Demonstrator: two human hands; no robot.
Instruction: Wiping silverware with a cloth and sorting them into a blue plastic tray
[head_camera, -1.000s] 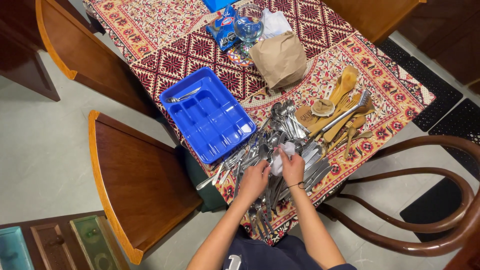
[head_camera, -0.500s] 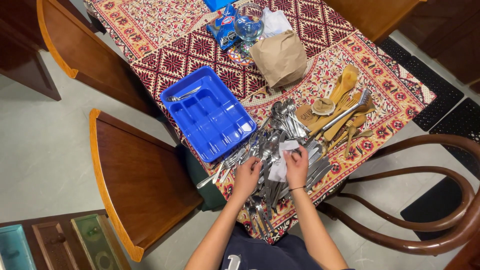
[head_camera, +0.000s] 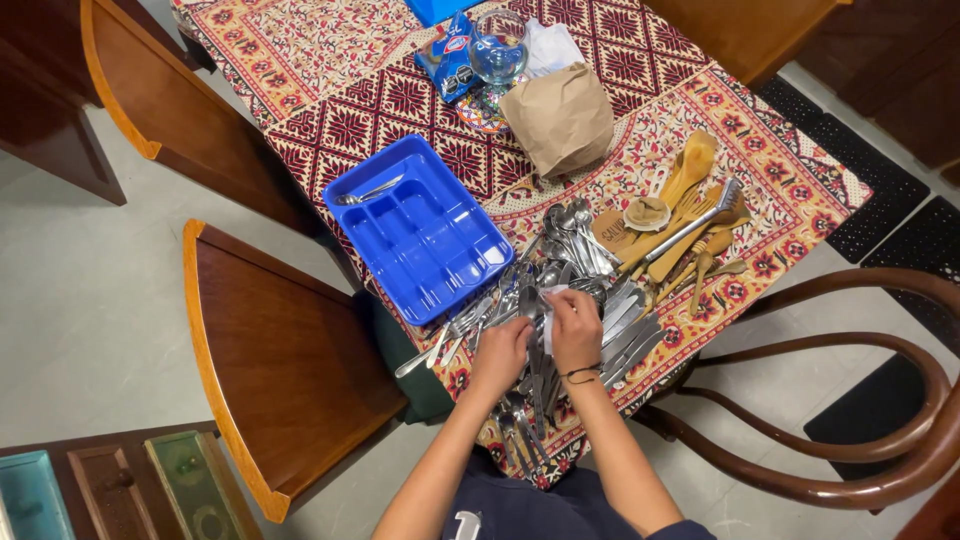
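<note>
At the left, the blue cutlery tray (head_camera: 420, 235) lies nearly empty, with one metal piece in its far compartment. A piece from the cutlery heap (head_camera: 560, 310) is gripped by the left hand (head_camera: 503, 355), and the white cloth (head_camera: 551, 325) is closed around it by the right hand (head_camera: 575, 330). The piece is best kept steady and wiped along its whole length; the wooden utensils (head_camera: 685, 215) at the right lie apart.

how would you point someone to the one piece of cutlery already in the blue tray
Find the patterned tablecloth, then the blue divided tray lying at its left edge, beside the heap of metal cutlery. In the tray's far compartment lies a single silver utensil. It is the only piece inside the tray; all the others lie loose on the cloth.
</note>
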